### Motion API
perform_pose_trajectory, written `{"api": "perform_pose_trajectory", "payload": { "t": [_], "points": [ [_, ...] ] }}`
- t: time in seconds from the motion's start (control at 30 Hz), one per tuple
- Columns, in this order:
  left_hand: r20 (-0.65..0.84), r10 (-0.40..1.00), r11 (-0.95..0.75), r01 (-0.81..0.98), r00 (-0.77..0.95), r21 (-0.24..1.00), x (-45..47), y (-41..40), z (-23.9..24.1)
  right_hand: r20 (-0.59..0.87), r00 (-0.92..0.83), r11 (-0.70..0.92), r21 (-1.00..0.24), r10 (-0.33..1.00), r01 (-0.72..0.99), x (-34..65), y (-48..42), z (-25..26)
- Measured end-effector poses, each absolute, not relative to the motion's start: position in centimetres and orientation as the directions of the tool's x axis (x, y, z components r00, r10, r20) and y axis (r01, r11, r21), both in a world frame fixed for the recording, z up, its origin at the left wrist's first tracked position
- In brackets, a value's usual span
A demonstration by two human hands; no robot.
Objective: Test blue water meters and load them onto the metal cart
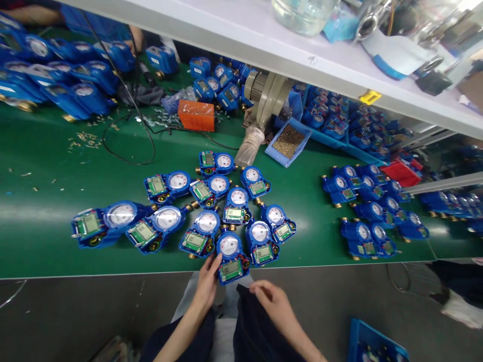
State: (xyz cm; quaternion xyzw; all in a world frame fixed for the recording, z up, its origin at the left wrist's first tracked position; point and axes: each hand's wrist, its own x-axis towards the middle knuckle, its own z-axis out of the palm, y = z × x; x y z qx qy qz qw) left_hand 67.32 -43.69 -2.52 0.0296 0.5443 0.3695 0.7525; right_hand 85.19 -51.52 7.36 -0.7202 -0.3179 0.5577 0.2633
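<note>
The grip of the left hand (207, 281) is on the left side of a meter (229, 246); the right hand (275, 301) hangs half curled, and I cannot tell whether it pinches anything. The green tabletop (45, 201) carries a loose cluster of other meters (166, 219). The held one lies at the near edge, jutting over, its screen (231, 270) upward. I judge the step to be handling this single meter; moving it calls for a steady hold
</note>
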Motion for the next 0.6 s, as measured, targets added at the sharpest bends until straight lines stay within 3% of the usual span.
{"api": "perform_pose_trajectory", "payload": {
  "t": [0.1,0.2,0.33,0.6],
  "points": [
    [-0.809,0.573,0.714,-0.563,0.129,0.416,67.5,-43.6,-2.6,-0.354,0.251,-0.430,-0.807,0.901,0.406,87.5,-45.2,9.5],
    [-0.812,0.571,0.695,-0.599,0.125,0.397,67.7,-43.5,-2.4,-0.166,0.130,-0.211,-0.768,0.977,0.605,88.8,-38.8,8.3],
    [-0.791,0.596,0.685,-0.604,0.140,0.409,67.8,-43.3,-1.9,-0.147,-0.037,-0.079,-0.706,0.988,0.704,88.9,-34.4,4.6],
    [-0.789,0.591,0.710,-0.571,0.166,0.412,67.7,-43.0,-1.7,-0.147,0.046,-0.137,-0.708,0.988,0.693,87.8,-35.1,2.7]
  ]
}}
